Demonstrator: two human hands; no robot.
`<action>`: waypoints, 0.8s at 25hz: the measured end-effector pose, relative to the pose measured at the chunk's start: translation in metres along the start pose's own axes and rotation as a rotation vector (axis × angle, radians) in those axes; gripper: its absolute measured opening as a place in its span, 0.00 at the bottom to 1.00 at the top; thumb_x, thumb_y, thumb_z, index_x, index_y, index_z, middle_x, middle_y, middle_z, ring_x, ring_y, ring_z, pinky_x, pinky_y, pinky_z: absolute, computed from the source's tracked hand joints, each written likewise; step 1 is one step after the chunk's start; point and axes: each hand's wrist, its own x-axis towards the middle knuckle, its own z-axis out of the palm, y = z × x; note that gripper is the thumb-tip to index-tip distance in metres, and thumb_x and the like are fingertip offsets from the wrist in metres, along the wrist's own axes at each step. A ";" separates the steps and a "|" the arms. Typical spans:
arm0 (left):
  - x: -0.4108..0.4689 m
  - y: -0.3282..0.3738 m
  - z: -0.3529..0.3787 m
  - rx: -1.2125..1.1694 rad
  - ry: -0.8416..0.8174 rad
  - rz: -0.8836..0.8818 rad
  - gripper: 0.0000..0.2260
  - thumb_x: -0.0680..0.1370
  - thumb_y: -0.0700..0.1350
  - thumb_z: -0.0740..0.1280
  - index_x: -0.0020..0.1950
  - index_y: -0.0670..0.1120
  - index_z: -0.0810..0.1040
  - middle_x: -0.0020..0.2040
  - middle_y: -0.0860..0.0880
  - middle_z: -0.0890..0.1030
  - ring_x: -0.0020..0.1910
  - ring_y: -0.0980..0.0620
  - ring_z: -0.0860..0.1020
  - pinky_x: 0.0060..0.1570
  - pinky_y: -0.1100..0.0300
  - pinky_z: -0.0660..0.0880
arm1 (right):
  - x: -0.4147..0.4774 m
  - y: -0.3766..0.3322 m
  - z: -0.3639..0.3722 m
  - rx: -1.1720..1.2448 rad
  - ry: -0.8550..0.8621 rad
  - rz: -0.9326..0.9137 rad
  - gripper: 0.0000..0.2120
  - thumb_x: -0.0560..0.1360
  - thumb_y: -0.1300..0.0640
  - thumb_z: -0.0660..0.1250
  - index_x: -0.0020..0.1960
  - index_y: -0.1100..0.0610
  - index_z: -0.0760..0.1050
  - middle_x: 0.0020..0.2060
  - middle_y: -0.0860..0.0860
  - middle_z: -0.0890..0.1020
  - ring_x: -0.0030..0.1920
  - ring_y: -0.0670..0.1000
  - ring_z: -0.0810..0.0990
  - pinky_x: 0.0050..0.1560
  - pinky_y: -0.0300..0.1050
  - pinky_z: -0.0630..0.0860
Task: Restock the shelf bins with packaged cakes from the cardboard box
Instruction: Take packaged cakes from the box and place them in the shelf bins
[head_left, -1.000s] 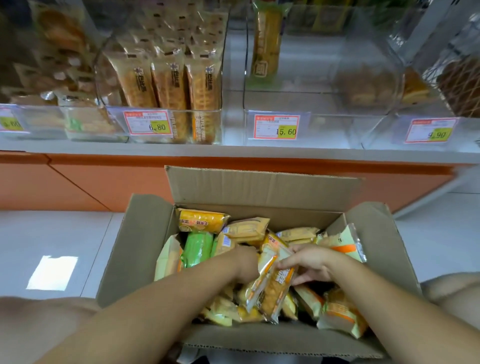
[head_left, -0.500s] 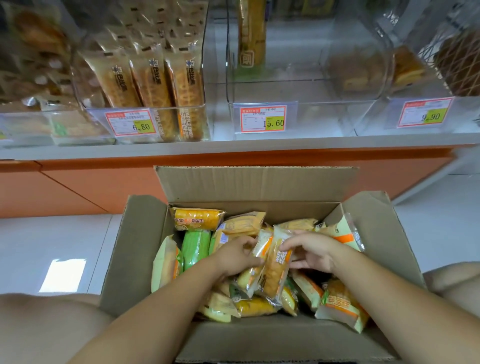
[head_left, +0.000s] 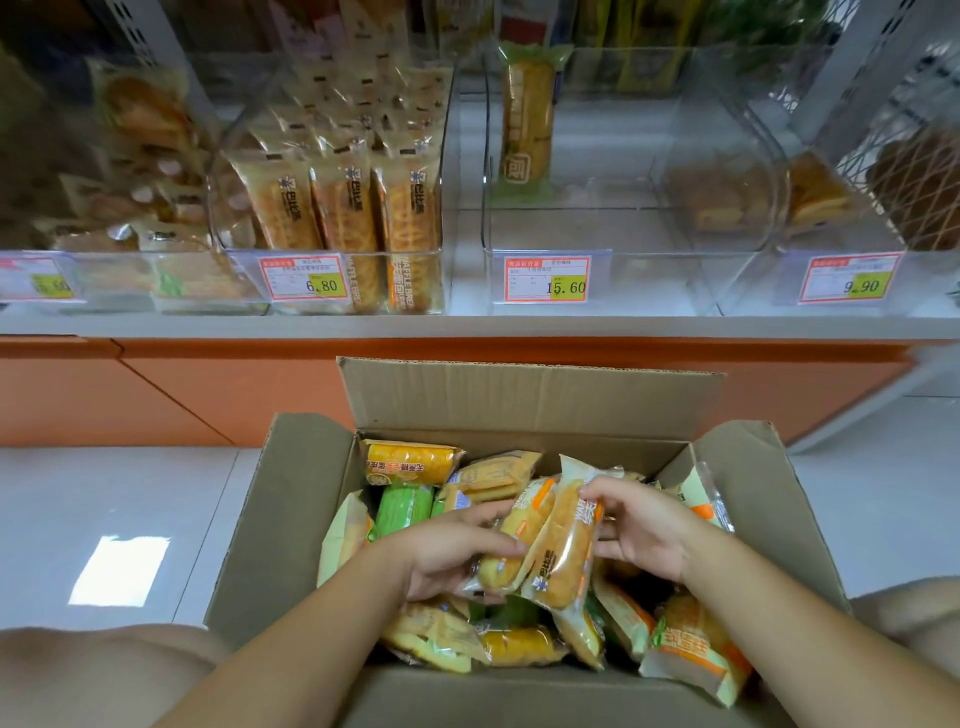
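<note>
Left hand (head_left: 451, 553) pinches clear-wrapped golden waffle cake (head_left: 514, 538), right hand (head_left: 644, 530) grips twin cake (head_left: 569, 551); both touching between hands (bundled for one trip, likely).

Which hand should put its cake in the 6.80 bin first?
Left, probably. The left hand grips a pack and sits nearer the 6.80 bin, up on the left. The right hand grips a second pack but would reach across.

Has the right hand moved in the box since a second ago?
Yes. The right hand has lifted slightly toward the far flap of the cardboard box, raising its packaged cake.
</note>
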 end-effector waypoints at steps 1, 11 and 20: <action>-0.003 0.001 0.001 0.007 0.006 0.033 0.22 0.76 0.38 0.70 0.67 0.57 0.73 0.61 0.48 0.82 0.60 0.46 0.80 0.53 0.50 0.79 | -0.002 -0.002 0.001 -0.014 -0.020 -0.005 0.12 0.74 0.60 0.68 0.57 0.61 0.77 0.48 0.58 0.84 0.45 0.56 0.84 0.44 0.51 0.82; -0.051 0.019 -0.008 0.043 0.327 0.388 0.24 0.75 0.45 0.72 0.70 0.55 0.74 0.57 0.56 0.81 0.50 0.56 0.82 0.43 0.63 0.78 | -0.015 -0.015 0.042 0.169 -0.181 -0.165 0.24 0.68 0.61 0.68 0.64 0.54 0.76 0.55 0.61 0.82 0.50 0.60 0.82 0.42 0.55 0.83; -0.049 0.012 0.010 -0.589 0.217 0.296 0.25 0.71 0.50 0.73 0.64 0.44 0.72 0.55 0.38 0.83 0.53 0.37 0.83 0.48 0.40 0.79 | -0.026 -0.013 0.076 0.194 -0.126 -0.441 0.26 0.67 0.65 0.70 0.63 0.52 0.72 0.56 0.59 0.82 0.52 0.56 0.82 0.49 0.50 0.78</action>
